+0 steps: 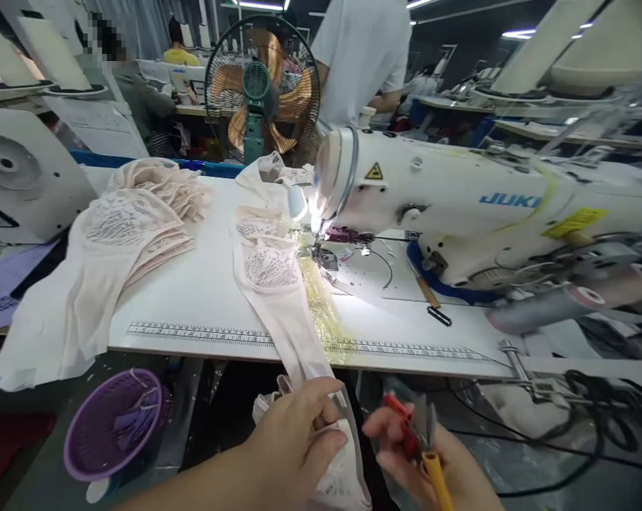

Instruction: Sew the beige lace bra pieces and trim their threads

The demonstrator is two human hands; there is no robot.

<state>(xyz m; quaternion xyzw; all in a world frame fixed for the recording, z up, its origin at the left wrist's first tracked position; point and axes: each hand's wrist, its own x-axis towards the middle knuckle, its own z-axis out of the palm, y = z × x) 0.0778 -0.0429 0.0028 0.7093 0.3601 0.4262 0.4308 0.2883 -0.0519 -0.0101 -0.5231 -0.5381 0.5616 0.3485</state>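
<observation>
My left hand (300, 440) is closed on a cream lace bra piece (270, 266), below the table's front edge. The piece runs up over the edge onto the table beside the sewing machine needle area. To its right, my right hand (422, 454) holds small snips (420, 426) with red handles and metal blades, along with a yellow-orange handled tool (435, 475), slightly blurred. A strip of yellow transparent tape (321, 305) lies under the fabric on the white table (193, 312). The white sewing machine (438, 184) has its lamp lit.
Stacked lace pieces (123, 227) lie on the table's left, hanging over the front edge. A purple basket (76, 440) stands below. A wooden-handled tool (427, 291) rests by the machine base. Behind are a fan (262, 89), a person in a light shirt (361, 57) and other seated people.
</observation>
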